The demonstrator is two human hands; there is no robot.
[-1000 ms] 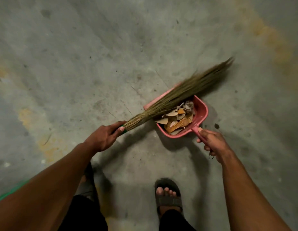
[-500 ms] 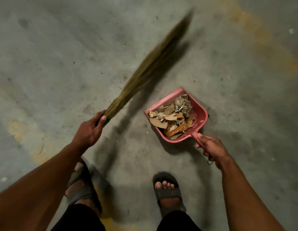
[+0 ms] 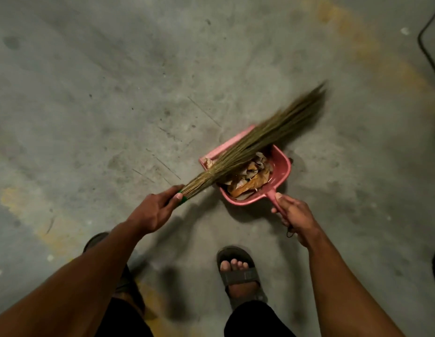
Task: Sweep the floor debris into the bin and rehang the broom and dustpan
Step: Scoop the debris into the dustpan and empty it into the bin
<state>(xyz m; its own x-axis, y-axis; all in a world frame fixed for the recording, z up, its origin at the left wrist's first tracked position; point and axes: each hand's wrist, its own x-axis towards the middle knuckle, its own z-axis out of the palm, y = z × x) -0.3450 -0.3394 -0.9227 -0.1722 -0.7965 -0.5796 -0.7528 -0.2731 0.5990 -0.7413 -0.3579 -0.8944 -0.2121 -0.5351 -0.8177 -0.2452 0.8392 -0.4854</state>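
Overhead, left hand [image 3: 154,211] grasps the broom [image 3: 255,144], its bristles lying across the pink dustpan [image 3: 283,171]; right hand [image 3: 295,215] clenches its handle. Debris [image 3: 248,178] fills the pan. A black cable [image 3: 428,49] crosses the concrete floor [image 3: 102,93].

View from above onto a concrete floor [image 3: 114,105]. The left hand [image 3: 154,211] grips the green-banded base of a straw broom [image 3: 255,144], whose bristles lie diagonally across the open mouth of a pink dustpan [image 3: 283,172]. The right hand [image 3: 293,215] holds the dustpan's handle. Dry leaves and paper scraps [image 3: 248,181] fill the pan. A sandalled foot [image 3: 238,273] stands below; a dark cable [image 3: 428,45] runs at upper right.
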